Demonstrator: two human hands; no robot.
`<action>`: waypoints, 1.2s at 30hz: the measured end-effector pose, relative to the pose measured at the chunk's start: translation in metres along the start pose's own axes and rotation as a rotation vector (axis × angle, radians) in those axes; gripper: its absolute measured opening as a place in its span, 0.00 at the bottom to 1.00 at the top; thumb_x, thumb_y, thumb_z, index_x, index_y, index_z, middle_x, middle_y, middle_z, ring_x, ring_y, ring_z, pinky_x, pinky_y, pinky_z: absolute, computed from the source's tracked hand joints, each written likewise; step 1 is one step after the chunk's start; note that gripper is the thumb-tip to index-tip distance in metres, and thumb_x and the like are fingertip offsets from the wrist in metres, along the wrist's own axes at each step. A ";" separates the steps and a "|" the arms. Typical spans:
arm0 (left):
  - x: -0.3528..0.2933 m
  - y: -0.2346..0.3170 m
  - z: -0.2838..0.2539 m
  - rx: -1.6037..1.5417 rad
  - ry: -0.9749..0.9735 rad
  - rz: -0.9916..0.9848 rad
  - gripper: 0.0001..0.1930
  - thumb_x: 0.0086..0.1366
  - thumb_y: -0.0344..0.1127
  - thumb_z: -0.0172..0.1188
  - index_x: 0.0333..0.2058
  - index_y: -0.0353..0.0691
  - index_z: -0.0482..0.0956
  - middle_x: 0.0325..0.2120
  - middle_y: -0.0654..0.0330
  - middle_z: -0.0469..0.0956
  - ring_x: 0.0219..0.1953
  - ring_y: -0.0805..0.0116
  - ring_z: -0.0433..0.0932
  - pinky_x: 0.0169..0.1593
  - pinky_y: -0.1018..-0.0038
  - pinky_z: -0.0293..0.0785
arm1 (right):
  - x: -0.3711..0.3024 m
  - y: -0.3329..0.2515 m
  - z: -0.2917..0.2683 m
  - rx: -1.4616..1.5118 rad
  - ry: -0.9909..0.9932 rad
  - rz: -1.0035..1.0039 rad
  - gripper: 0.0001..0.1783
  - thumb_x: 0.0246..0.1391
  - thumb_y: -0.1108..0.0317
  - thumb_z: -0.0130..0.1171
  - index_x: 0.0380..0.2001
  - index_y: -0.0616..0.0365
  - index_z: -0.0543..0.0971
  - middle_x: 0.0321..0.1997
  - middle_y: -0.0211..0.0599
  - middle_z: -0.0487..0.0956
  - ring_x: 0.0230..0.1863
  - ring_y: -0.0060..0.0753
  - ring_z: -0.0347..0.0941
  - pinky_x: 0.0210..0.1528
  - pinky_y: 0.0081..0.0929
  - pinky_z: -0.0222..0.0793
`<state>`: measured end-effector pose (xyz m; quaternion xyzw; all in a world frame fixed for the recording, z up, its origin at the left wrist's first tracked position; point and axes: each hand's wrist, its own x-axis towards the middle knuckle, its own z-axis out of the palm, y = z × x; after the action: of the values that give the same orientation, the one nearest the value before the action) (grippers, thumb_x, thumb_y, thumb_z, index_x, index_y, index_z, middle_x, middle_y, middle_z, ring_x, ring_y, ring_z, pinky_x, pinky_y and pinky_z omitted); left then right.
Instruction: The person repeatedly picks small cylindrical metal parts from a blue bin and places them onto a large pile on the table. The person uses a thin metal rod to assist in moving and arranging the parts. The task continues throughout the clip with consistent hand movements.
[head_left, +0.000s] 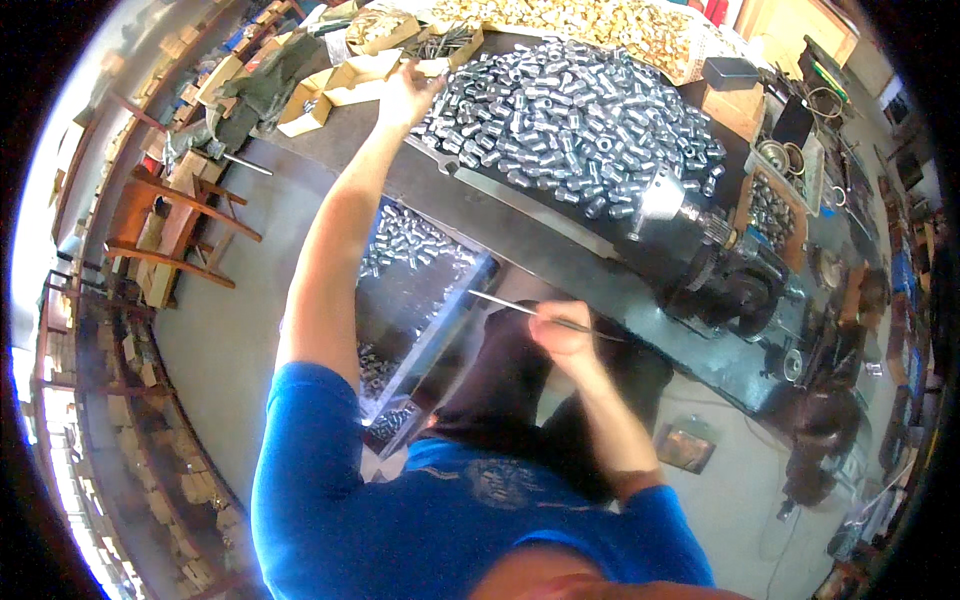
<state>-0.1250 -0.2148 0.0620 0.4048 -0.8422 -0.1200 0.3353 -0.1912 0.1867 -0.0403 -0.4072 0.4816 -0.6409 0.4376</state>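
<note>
My left hand (404, 100) reaches to the far side of the bench, between a cardboard tray (362, 75) and the left edge of a big heap of shiny metal fittings (580, 125). Its fingers look spread, with nothing visible in them, though the fingertips are small and blurred. Above my lap, my right hand (562, 328) is closed around a thin metal rod (505, 301). The rod's bare end points left, toward a blue-edged drawer (440, 322) that holds more loose fittings (412, 238).
A chuck (662, 198) on a dark machine (740, 285) stands at the bench's right. Behind the heap lie brass-coloured parts (610, 28). A box of thin dark pieces (445, 42) sits beyond my left hand. A wooden stool (180, 225) stands on the left floor.
</note>
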 end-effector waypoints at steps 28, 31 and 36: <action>-0.347 -0.228 -0.052 0.715 -0.545 -0.685 0.18 0.52 0.43 0.61 0.40 0.44 0.77 0.38 0.52 0.80 0.44 0.51 0.79 0.46 0.60 0.75 | 0.005 0.022 0.002 0.149 -0.064 0.053 0.11 0.37 0.74 0.57 0.12 0.60 0.65 0.16 0.26 0.66 0.20 0.16 0.58 0.23 0.19 0.51; -0.342 -0.217 -0.054 0.730 -0.600 -0.685 0.19 0.48 0.40 0.61 0.41 0.44 0.77 0.39 0.52 0.80 0.44 0.52 0.79 0.47 0.60 0.75 | 0.004 0.021 0.000 0.072 -0.042 0.067 0.09 0.36 0.76 0.55 0.12 0.60 0.66 0.16 0.25 0.66 0.20 0.16 0.58 0.23 0.19 0.51; -0.343 -0.213 -0.066 0.220 -0.507 -0.843 0.17 0.52 0.39 0.60 0.41 0.39 0.76 0.33 0.51 0.79 0.37 0.52 0.80 0.42 0.61 0.77 | 0.004 0.022 0.001 0.123 -0.068 0.093 0.07 0.36 0.80 0.52 0.13 0.61 0.66 0.16 0.25 0.66 0.21 0.15 0.59 0.24 0.19 0.53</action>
<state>0.2000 -0.0862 -0.1502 0.7007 -0.6683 -0.2498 -0.0019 -0.1879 0.1798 -0.0613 -0.3781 0.4445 -0.6339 0.5075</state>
